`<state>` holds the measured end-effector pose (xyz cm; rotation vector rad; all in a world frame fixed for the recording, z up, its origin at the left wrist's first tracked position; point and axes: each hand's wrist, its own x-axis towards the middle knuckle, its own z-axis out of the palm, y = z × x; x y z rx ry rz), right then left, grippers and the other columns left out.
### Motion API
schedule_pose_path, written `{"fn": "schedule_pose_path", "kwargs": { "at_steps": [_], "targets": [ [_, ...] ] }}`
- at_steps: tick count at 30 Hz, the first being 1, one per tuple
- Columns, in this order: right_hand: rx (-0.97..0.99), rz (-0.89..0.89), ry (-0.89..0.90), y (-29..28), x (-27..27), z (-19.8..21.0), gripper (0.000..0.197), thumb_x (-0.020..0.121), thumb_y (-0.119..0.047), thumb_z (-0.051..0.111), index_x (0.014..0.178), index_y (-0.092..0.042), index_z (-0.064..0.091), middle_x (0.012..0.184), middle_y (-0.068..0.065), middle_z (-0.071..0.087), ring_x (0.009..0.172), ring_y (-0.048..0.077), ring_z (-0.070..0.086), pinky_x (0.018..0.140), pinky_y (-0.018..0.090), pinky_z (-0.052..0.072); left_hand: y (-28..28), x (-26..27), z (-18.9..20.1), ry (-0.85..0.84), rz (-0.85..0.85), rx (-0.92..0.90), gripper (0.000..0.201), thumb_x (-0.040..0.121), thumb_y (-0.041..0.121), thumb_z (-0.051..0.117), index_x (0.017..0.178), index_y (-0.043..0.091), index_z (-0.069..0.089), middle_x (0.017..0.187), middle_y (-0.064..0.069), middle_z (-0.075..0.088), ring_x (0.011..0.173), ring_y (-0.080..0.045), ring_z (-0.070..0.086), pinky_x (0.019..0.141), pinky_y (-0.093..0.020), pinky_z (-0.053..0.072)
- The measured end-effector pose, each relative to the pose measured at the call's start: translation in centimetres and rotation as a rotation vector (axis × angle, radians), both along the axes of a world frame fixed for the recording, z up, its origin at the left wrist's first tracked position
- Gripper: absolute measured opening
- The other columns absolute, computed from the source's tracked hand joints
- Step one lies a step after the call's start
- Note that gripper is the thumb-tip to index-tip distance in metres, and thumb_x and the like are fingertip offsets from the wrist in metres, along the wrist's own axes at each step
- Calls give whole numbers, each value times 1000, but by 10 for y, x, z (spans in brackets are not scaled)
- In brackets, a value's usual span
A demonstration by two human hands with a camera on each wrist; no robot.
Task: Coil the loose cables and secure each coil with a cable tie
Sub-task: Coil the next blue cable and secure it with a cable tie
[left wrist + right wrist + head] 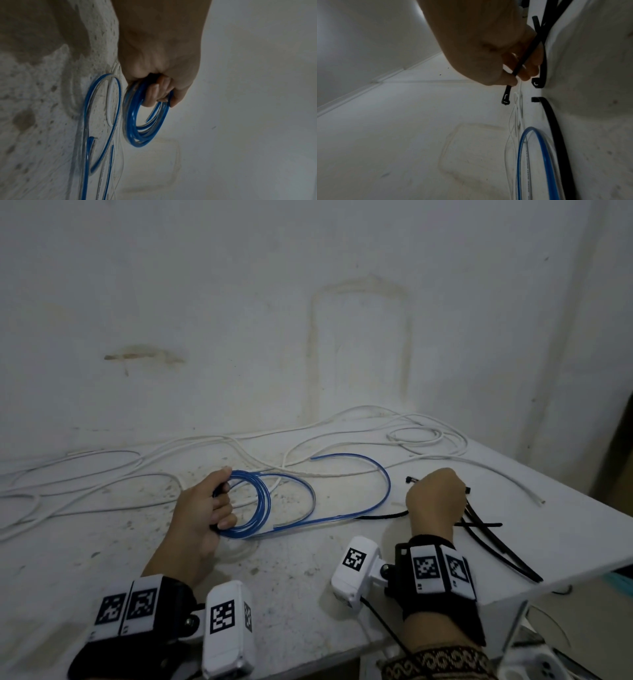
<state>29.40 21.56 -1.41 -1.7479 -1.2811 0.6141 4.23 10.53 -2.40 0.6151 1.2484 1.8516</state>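
My left hand grips a small coil of blue cable at its left side, fingers curled through the loops. The cable's loose tail sweeps right across the white table in a wide loop. My right hand pinches a black cable tie between thumb and fingers; its head sticks out beyond the thumb. Other black cable ties lie under and right of that hand.
Long white cables sprawl loose along the back of the table against the stained wall. The table's right edge drops off near the ties. Another black tie lies between my hands.
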Motion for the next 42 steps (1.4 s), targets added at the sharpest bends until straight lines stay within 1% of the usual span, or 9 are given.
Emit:
{"fn": "schedule_pose_path", "kwargs": {
  "at_steps": [3,6,9,16,18,21,24,31,42],
  "targets": [
    [184,73,52,5,-19,6,16,87,10,44,80,0,54,96,22,60,87,34,60,65,31,42,1,-1,1,-10,24,12,35,93,24,53,64,11,41,31,9,24,23,-4,18,29,-11,19],
    [268,305,345,5,-52,15,33,87,13,45,113,0,60,100,22,62,75,29,64,71,42,57,1,-1,1,-31,69,33,35,93,23,53,63,10,41,31,8,24,24,-5,19,30,-12,21],
    [294,549,511,-7,-88,28,41,87,12,50,124,-4,58,80,13,59,59,20,62,65,37,58,1,-5,0,-68,142,43,35,92,21,56,63,10,42,32,7,24,25,-6,19,31,-13,22],
    [384,835,149,-18,-158,40,52,90,10,35,137,-10,47,109,16,58,90,27,64,79,33,54,1,-20,-1,-96,231,12,34,92,19,57,63,10,42,32,7,24,25,-7,20,32,-12,22],
    [407,838,90,-14,-167,40,63,87,14,34,143,-15,38,117,17,58,80,20,58,69,22,48,0,-27,-1,-102,258,10,34,92,19,56,63,10,42,33,7,24,26,-7,20,32,-12,23],
    [412,874,-7,-10,-179,34,68,87,14,32,147,-20,31,115,17,59,70,17,48,61,24,44,0,-32,-3,-97,256,-3,34,92,20,56,63,10,42,33,7,23,26,-7,21,32,-13,24],
    [398,940,12,-8,-192,20,61,89,10,35,143,-18,38,95,12,57,62,16,48,52,16,43,1,-24,-2,-39,184,-39,33,92,18,57,63,9,43,33,5,23,26,-8,22,32,-14,24],
    [327,1104,235,-13,-190,25,41,96,-2,33,128,-13,56,100,15,66,89,23,68,82,37,54,4,-24,-6,36,248,-116,31,92,16,57,65,7,45,36,3,25,28,-11,26,33,-18,29],
    [161,1309,416,-12,-154,26,26,84,-1,65,104,-16,55,88,15,73,70,23,70,62,24,54,-1,-36,-7,-54,428,-74,30,91,17,59,66,7,47,39,3,32,31,-9,31,39,-22,34]
  ]
}}
